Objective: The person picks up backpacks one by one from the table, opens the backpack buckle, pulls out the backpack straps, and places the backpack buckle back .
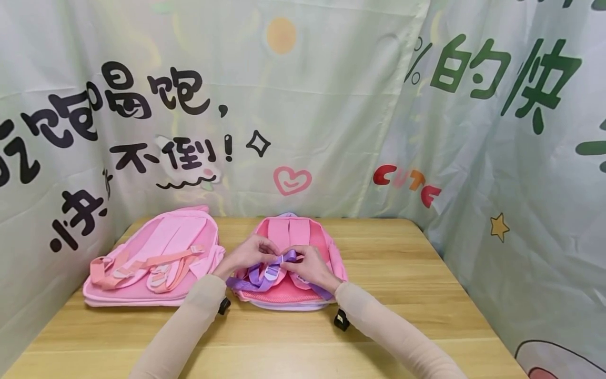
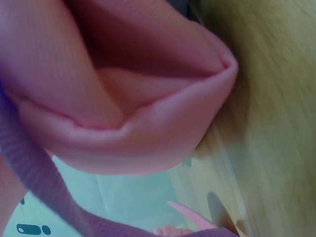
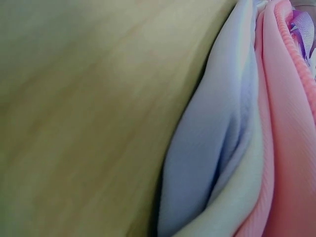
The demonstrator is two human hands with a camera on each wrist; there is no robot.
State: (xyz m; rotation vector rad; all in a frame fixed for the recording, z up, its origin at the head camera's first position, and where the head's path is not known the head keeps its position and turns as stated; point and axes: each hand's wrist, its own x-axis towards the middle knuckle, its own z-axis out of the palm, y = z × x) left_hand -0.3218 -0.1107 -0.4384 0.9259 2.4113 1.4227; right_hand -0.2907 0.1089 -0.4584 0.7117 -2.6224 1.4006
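Note:
A pink backpack (image 1: 289, 231) lies on its front in the middle of the table, with its back panel and shoulder straps facing up. Over it, my left hand (image 1: 248, 253) pinches the purple webbing strap (image 1: 255, 283) close to a pale plastic buckle (image 1: 272, 272). My right hand (image 1: 310, 263) pinches a loop of the same purple webbing just right of the left fingertips. An open pink side pocket (image 2: 143, 148) fills much of the left wrist view. Along the bag's other side, the right wrist view has a lavender panel (image 3: 207, 143); neither hand shows clearly there.
To the left lies a second, lighter pink backpack (image 1: 161, 237) with orange straps (image 1: 165, 258) crossed on top. Both bags rest on a wooden table (image 1: 388, 284). Printed cloth curtains (image 1: 331, 121) enclose the back and sides.

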